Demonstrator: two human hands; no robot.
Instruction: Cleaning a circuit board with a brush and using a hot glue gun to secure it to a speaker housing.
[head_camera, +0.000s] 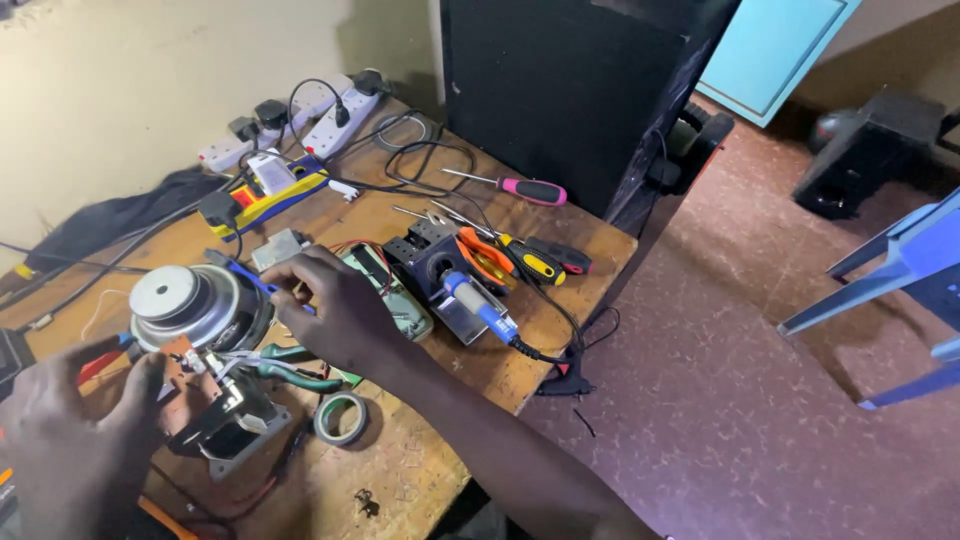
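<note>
Hands at a speaker on a crowded desk

Head view: left hand (70, 440) pinches the circuit board (180, 375) at 7 o'clock; right hand (335, 310) grips a blue tool (250, 280) beside the speaker (190, 305). A slip could tear the thin wires (225, 365), probably.

A small white label-like panel (270, 172) was seen on a yellow and blue device (272, 192) at the back of the wooden bench (420, 470) — just in front of the white power strips (300, 125). No packages, signs or screens were made out elsewhere.
</note>
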